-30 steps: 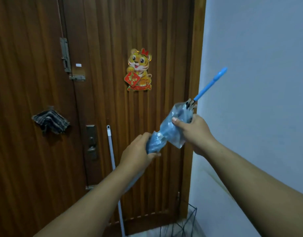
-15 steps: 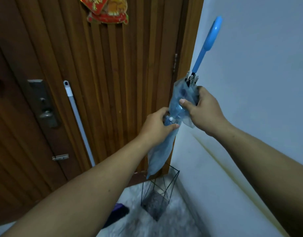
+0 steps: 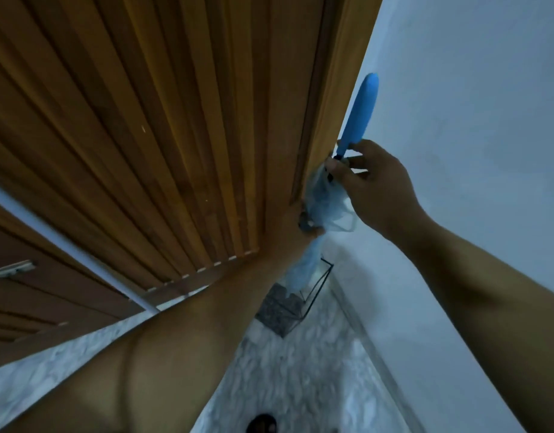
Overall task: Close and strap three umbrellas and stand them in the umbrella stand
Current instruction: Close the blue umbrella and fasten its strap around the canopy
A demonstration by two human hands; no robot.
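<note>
A folded light-blue umbrella (image 3: pixel 322 201) with a bright blue handle (image 3: pixel 360 114) hangs nearly upright, tip down, just above a black wire umbrella stand (image 3: pixel 313 295) in the corner. My right hand (image 3: pixel 372 189) pinches the umbrella near the base of its handle. My left hand (image 3: pixel 296 226) grips the bunched canopy lower down; it blends with the door behind it, and its fingers are hard to make out. The umbrella's tip reaches the stand's open top.
A ribbed wooden door (image 3: pixel 175 135) fills the left. A white pole (image 3: pixel 66 242) leans against it. A pale wall (image 3: pixel 472 104) stands on the right. Marbled floor (image 3: pixel 300 370) lies below, with a dark object (image 3: pixel 261 423) at the bottom edge.
My view has tilted down and closer to the corner. The umbrella has moved down to the stand, and my right hand has slid up to the base of the handle.
</note>
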